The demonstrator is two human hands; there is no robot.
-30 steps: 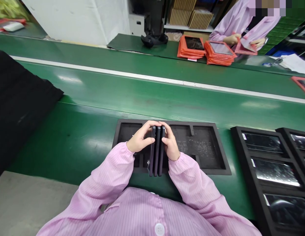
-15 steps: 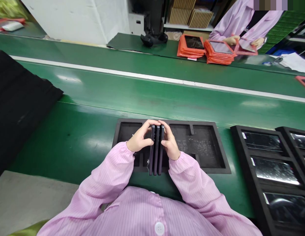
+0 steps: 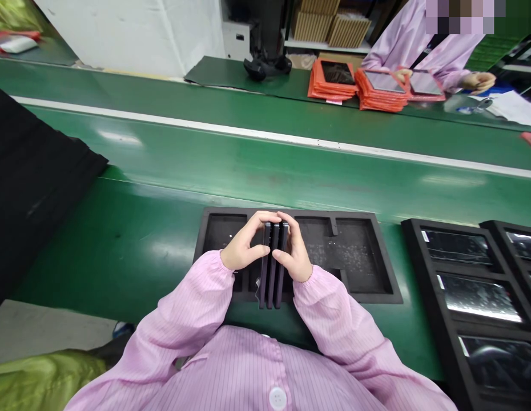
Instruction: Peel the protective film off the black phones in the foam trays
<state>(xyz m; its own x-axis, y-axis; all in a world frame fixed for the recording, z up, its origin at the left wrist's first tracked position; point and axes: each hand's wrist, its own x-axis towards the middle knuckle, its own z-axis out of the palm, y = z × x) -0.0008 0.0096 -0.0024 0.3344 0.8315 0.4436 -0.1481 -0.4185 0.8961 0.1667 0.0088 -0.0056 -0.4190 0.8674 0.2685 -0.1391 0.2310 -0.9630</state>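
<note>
Three slim black tablet-like devices (image 3: 271, 285) stand on edge, side by side, between my hands. My left hand (image 3: 245, 244) is wrapped round the left side of the stack, its thumb across the near top edge. From the other side my right hand (image 3: 296, 251) grips the same stack, thumb bent over the top. Both sets of fingertips almost meet at the far end. A bit of clear film hangs at the stack's lower left. Beneath lies a black foam tray (image 3: 389, 285) with recessed compartments, partly hidden by my hands and sleeves.
More black trays (image 3: 443, 311) with glossy screens lie at right. Black cloth (image 3: 38, 182) covers the left side. Across the green bench (image 3: 163, 142), a co-worker's hand (image 3: 479, 81) is near stacks of orange-wrapped tablets (image 3: 382, 94). Green fabric (image 3: 43, 379) shows lower left.
My right thumb has moved left over the top of the stack, and the stack sits slightly lower. The co-worker's one hand has moved right, away from an orange-wrapped tablet. More green fabric shows lower left.
</note>
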